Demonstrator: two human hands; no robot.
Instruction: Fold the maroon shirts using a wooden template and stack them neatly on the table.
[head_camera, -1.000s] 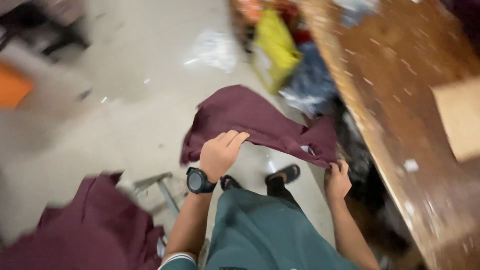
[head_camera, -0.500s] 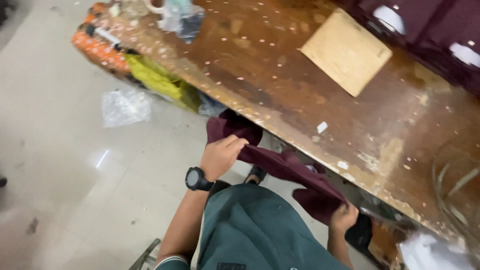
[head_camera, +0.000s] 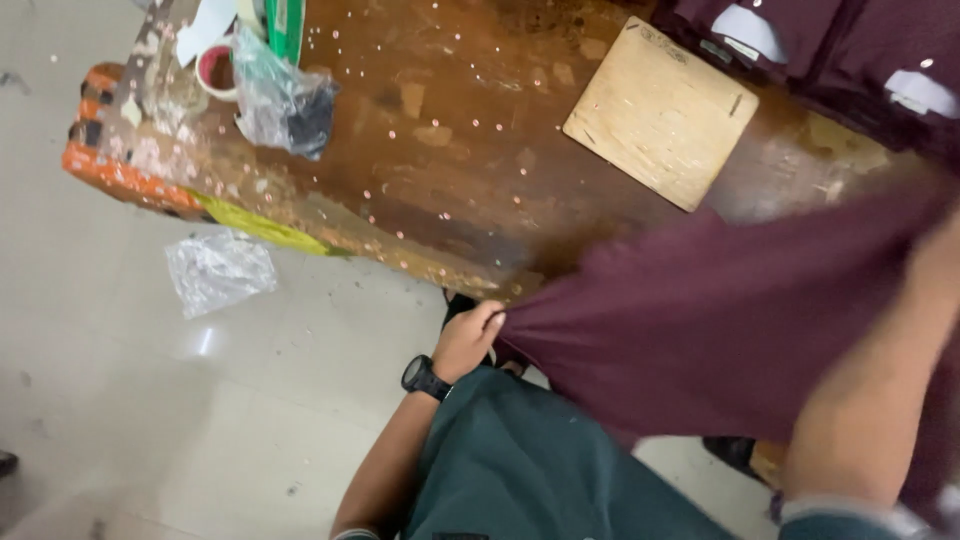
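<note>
Since half a second ago the maroon cloth (head_camera: 720, 330) has come up from below the table edge and is now pulled wide across the front of the wooden table (head_camera: 470, 190), the right forearm raised close to the camera.

Far left of the left hand (head_camera: 468, 338), a crumpled clear plastic bag (head_camera: 220, 270) lies on the pale tiled floor. Up from that hand, on the worn, speckled brown tabletop: a clear bag with something dark inside (head_camera: 285, 100) beside a roll of tape (head_camera: 215, 68).

Left hand, black watch (head_camera: 424, 378) on the wrist, fingers curled tight, pinching the cloth's left corner just at the table's edge. Cloth is soft, matte, knit-looking, stretched taut to the right of it.

Up and right of the left hand, a flat square light-wood board (head_camera: 660, 110). Farther right, a stack of folded maroon garments (head_camera: 830, 50). Right hand is out of sight past the frame edge; its grip cannot be told, only the blurred forearm shows against the cloth.
</note>
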